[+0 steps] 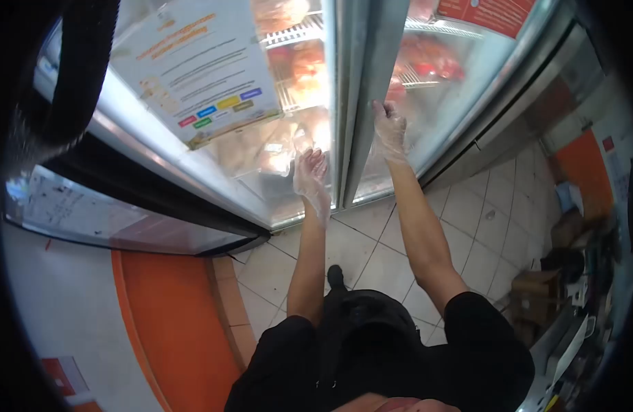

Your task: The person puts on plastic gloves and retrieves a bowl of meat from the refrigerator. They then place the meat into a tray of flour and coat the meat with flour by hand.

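Note:
A tall lit fridge with two glass doors stands in front of me. My right hand (390, 129), in a clear plastic glove, has its fingers curled at the metal edge of the right fridge door (368, 117). My left hand (311, 174), gloved the same way, is raised before the left glass door (261, 200), its fingers loosely bent and apart with nothing in them. Behind the left glass, clear bags (278, 152) lie low down near that hand. Red packages (431, 60) rest on a wire shelf behind the right glass.
A printed notice (200, 69) hangs on the left door, and a red sheet (488, 14) on the right one. To the left is an orange panel (172, 323). Cardboard boxes (536, 295) and equipment stand at right on the tiled floor (460, 213).

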The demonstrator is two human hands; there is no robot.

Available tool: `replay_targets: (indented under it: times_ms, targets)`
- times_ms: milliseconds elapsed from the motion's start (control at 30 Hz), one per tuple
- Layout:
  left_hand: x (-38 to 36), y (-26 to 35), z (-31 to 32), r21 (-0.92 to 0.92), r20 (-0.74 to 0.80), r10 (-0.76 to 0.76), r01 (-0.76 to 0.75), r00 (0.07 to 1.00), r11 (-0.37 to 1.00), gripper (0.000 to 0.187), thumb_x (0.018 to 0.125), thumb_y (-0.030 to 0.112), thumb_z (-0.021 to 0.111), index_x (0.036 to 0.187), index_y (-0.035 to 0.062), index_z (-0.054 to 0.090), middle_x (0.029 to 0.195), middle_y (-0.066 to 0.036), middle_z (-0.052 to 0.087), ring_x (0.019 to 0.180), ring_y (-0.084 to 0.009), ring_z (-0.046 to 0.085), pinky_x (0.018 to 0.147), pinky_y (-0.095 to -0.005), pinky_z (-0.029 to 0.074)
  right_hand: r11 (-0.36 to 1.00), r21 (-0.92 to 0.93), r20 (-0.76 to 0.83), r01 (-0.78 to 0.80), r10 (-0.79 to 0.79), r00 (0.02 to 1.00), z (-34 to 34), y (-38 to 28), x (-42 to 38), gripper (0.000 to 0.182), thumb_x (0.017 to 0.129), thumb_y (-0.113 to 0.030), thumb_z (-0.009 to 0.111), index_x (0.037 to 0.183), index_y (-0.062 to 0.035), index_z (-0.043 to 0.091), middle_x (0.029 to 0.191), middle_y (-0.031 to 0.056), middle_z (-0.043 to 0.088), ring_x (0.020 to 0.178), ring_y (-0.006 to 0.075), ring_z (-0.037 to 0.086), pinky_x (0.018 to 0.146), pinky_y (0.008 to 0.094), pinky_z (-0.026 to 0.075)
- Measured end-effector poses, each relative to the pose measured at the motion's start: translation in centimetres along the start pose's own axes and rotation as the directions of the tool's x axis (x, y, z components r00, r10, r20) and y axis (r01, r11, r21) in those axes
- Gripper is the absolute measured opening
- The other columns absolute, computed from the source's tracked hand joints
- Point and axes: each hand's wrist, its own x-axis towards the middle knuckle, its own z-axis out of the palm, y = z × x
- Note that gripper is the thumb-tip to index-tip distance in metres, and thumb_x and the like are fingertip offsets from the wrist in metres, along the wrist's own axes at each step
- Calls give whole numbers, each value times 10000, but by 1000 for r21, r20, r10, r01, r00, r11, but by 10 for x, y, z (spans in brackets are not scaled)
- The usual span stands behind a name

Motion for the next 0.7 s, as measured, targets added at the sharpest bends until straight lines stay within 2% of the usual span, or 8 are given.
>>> replay_targets:
  times_ms: [67,133,267,400,500,567,633,700]
  targets:
    - [8,-22,0,-1,-11,-110,110,994,994,388,955,307,466,1178,-6,523,1107,-133,589,1029,-251,572,917,-355,441,990,-142,39,23,-18,999,-22,7,-6,342,832,-293,706,827,38,619,665,84,597,647,108,529,577,314,423]
    - [9,-35,20,-1,-22,-216,216,976,976,346,928,335,533,1075,24,574,1003,-89,618,939,-214,592,840,-341,459,999,12,18,38,-38,999,-63,-25,-43,339,811,-279,732,848,40,625,691,51,599,656,96,526,577,289,426]
    - [29,-164,37,87,122,-495,488,860,868,528,891,456,579,1166,13,495,1028,-152,593,943,-254,589,844,-378,476,974,139,-172,-181,204,964,-179,-37,-124,271,781,-81,723,989,13,576,898,51,604,802,138,597,701,281,503]
    - [98,-259,100,-49,82,-658,662,749,747,621,894,453,572,1276,-13,424,1103,-205,575,967,-344,599,863,-413,504,873,-320,-213,368,-445,870,-361,91,-206,545,919,-432,538,1244,-10,421,1191,141,474,1119,241,485,907,336,437]
    - [153,-268,150,-58,-48,-580,578,813,814,527,901,387,580,1237,-6,481,1031,-172,627,943,-364,601,830,-418,527,928,-28,-670,371,-293,683,-412,73,-186,587,914,-429,552,1271,12,404,1253,173,449,1137,284,492,946,339,428]
    - [196,-291,157,-30,-126,-573,574,810,818,478,898,352,574,1213,0,495,1025,-165,630,936,-350,606,814,-431,529,915,-172,-736,364,-365,570,-438,66,-160,607,916,-436,543,1313,-5,386,1312,155,437,1178,275,470,996,374,393]
    - [225,-303,154,11,-185,-563,574,806,819,430,896,317,568,1189,7,508,1019,-157,633,928,-337,611,797,-443,531,699,-691,-446,185,-613,652,-463,49,-136,651,929,-484,494,1379,-36,351,1371,118,429,1236,244,433,1058,426,346]
    - [237,-310,144,57,-223,-563,587,796,808,383,894,281,561,1166,14,521,1014,-149,636,921,-323,616,781,-455,533,149,-989,-117,-24,-653,749,-498,43,-136,662,931,-500,486,1382,-31,362,1386,112,426,1242,230,434,1069,449,344]
